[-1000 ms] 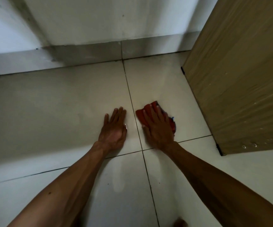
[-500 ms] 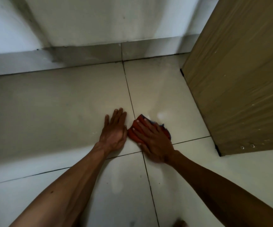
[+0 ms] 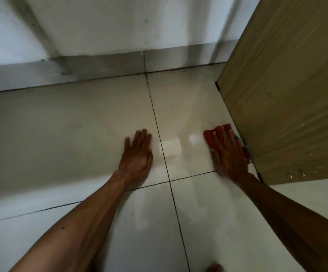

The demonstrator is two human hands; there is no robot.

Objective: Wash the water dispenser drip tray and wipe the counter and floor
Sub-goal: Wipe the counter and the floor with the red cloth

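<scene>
Cloth (image 3: 210,136) rightward, now against cabinet (image 3: 289,91)

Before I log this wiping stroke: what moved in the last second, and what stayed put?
The right hand, pressing flat on the red cloth, slid it slightly left, then right across the floor to the base of the wooden cabinet. The left hand stayed flat on the floor, same spot.

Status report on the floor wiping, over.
Left hand flat on pale tiled floor. Right hand pressing red cloth flat. Tan wooden cabinet close beside cloth.
</scene>
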